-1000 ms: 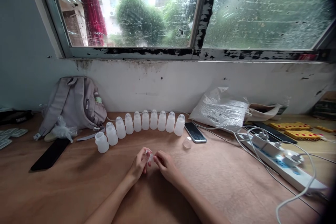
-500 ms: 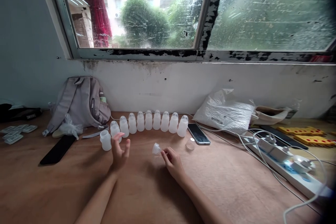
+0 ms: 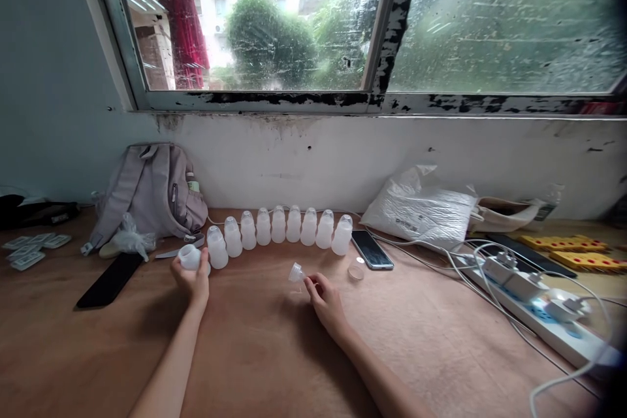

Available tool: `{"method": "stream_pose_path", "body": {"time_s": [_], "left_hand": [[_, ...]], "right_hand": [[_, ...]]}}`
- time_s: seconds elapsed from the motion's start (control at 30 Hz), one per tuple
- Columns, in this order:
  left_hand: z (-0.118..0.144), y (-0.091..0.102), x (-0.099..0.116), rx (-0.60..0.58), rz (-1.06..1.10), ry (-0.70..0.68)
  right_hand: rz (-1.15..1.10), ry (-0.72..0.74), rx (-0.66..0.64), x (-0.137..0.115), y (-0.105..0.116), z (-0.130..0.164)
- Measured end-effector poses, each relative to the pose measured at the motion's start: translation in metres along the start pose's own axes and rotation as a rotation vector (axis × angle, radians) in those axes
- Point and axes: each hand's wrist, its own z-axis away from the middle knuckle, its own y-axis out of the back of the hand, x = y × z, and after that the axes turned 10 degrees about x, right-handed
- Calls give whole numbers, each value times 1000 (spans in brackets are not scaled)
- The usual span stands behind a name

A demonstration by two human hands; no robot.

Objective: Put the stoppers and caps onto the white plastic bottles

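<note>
Left of the bottle row [image 3: 278,225], the left hand [image 3: 194,282] grasps a bottle [image 3: 189,257]; before the row, the right hand [image 3: 325,299] pinches a cap [image 3: 295,272].

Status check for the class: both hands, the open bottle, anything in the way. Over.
Left hand around open bottle. Right hand pinching clear top, apart from bottle. Possible obstruction: capped bottle close beside left hand.
</note>
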Motion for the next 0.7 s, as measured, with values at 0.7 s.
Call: {"method": "stream_pose_path", "body": {"time_s": [0.7], "left_hand": [[89,26,73,-808,225,-965]], "right_hand": [[63,259,-33,-10,13,-5]]}}
